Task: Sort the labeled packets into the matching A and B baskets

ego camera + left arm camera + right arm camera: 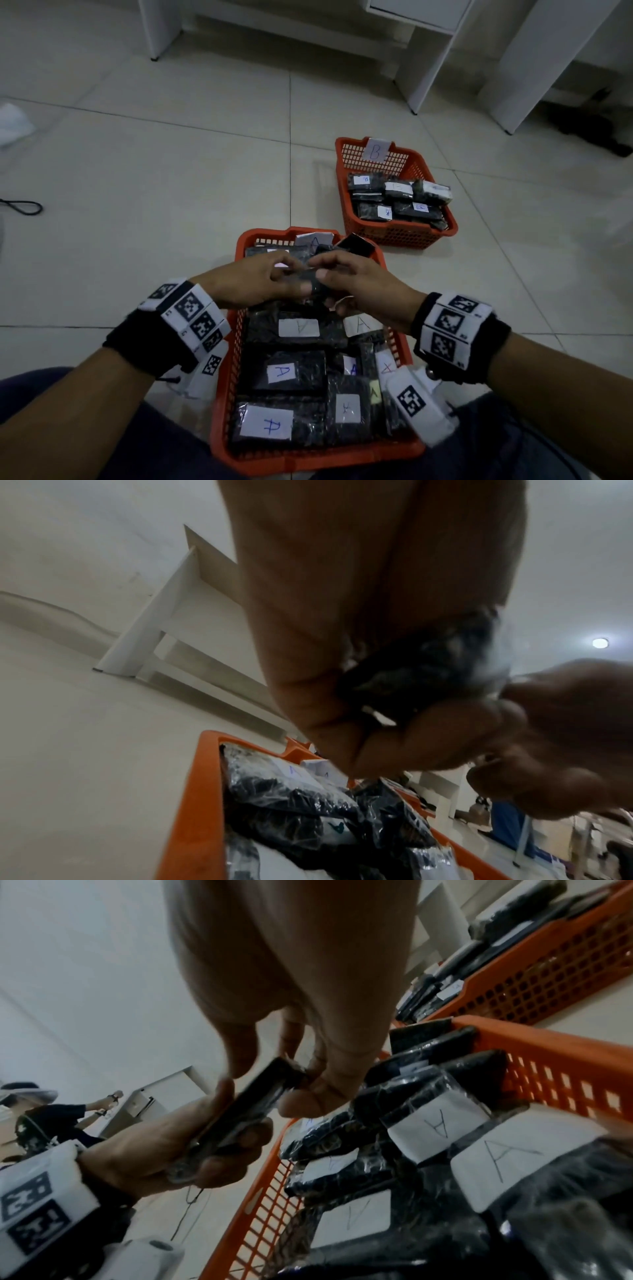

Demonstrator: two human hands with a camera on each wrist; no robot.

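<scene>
Both hands meet over the near basket and share one dark packet [313, 286]. The left hand [255, 281] pinches the packet's left end between thumb and curled fingers, and the right hand [356, 284] grips its right end the same way, thumb on top. In the right wrist view the packet [250, 1096] sits edge-on between the two hands, wrapped in clear film; its label cannot be read from any view. In the left wrist view the packet [428, 664] is pressed against the left palm with crumpled clear film at its end.

Directly below the hands lies the near orange basket [226, 394], resting on the tiled floor [171, 171] between the person's knees. It is packed with dark packets bearing white labels marked A [279, 372], lying flat and overlapping. A paper tag marked A [313, 240] stands at its far rim, partly hidden behind the fingers.

Farther off and to the right, well apart from the near one, sits the second orange basket [404, 236] with a paper tag marked B [375, 149] on its far wall. It holds several dark packets with B labels [387, 211].

White desk legs [424, 68] stand on the floor beyond the baskets, and a black cable [25, 205] loops at the left edge.
</scene>
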